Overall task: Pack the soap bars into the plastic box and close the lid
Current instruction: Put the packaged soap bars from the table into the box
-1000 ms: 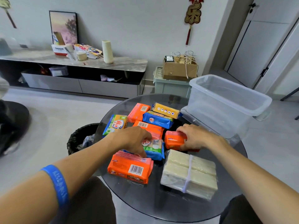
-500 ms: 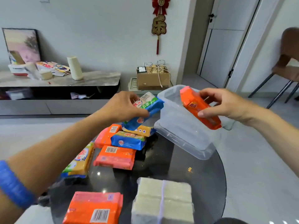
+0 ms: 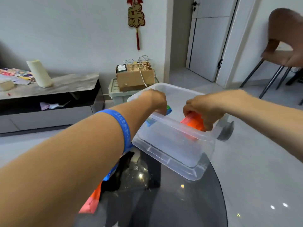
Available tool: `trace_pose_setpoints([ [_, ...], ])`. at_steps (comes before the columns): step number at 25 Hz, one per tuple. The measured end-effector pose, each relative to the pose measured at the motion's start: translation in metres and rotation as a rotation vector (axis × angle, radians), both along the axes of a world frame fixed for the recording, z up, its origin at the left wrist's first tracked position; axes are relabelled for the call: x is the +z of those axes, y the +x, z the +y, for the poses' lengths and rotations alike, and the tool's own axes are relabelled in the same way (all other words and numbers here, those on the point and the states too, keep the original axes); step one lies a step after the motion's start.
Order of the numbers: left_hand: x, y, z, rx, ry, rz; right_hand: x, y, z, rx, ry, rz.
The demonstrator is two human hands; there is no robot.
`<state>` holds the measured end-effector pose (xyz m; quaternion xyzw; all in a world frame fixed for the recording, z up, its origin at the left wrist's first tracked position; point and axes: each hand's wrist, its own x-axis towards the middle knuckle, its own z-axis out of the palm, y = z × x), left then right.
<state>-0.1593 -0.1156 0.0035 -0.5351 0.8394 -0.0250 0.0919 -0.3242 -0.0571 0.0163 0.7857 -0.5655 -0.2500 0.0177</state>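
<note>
A clear plastic box (image 3: 173, 151) stands open on the dark round glass table (image 3: 172, 203). Both my hands reach down inside it. My left hand (image 3: 155, 100) grips a blue and green soap bar (image 3: 168, 110) at the box's left side. My right hand (image 3: 201, 110) grips an orange soap bar (image 3: 193, 122) at the right side, low in the box. My left forearm hides most of the other bars; only an orange bar's corner (image 3: 91, 202) and a bit of a blue one (image 3: 106, 177) show beneath it. No lid is in sight.
A low marble-topped cabinet (image 3: 49, 89) runs along the left wall. A cardboard carton (image 3: 136, 76) sits on a green crate (image 3: 114, 94) behind the table. A brown chair (image 3: 285, 38) stands at the right, near a white door (image 3: 209, 38).
Both hands lifted a soap bar from the table, carried them over the box rim, and have now lowered them inside the box. The camera view swung right and down.
</note>
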Motion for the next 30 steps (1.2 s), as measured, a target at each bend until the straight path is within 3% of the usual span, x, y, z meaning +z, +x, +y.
trace_pose_setpoints([
  [4,-0.032,-0.007,-0.021,0.014,0.112,-0.14,-0.04,0.014,-0.013,0.007,0.22,0.05],
  [8,-0.029,-0.004,-0.034,0.054,0.217,-0.157,-0.04,0.007,-0.019,-0.094,0.181,-0.064],
  [12,-0.022,0.01,-0.035,0.153,0.505,-0.172,-0.041,0.005,-0.022,-0.214,0.243,-0.088],
  [14,-0.024,0.014,-0.031,0.134,0.556,-0.187,-0.041,0.007,-0.02,-0.223,0.282,-0.116],
  [16,-0.021,0.015,-0.022,0.019,0.39,-0.061,-0.037,0.008,-0.015,-0.233,0.255,-0.224],
  [20,0.011,0.049,0.018,-0.105,-0.049,0.565,-0.007,0.016,0.007,-0.085,-0.157,-0.487],
  [23,0.021,0.109,0.067,-0.138,-0.203,0.722,0.018,0.033,0.042,-0.028,-0.321,-0.683],
  [25,0.013,0.156,0.098,-0.114,-0.22,0.649,0.027,0.054,0.071,0.029,-0.406,-0.862],
  [27,0.001,0.205,0.128,-0.016,-0.101,0.502,0.027,0.09,0.104,0.066,-0.417,-1.024],
  [30,-0.031,0.26,0.165,0.041,0.132,0.219,-0.003,0.157,0.153,0.122,-0.223,-1.065],
])
